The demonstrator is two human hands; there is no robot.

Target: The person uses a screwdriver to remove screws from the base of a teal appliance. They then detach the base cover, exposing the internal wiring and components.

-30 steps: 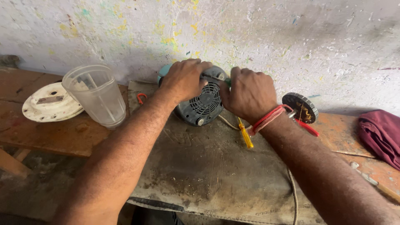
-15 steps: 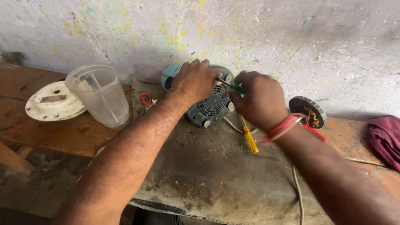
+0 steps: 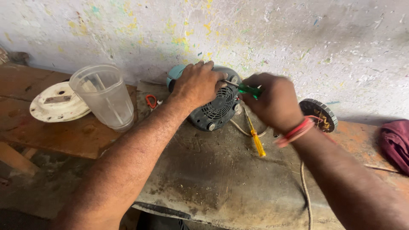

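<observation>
No packages, labels, signs or screens in view. Nothing on the bench carries a sticker or printed panel that can be made out, and the wall behind is bare plaster with paint flecks only.
</observation>
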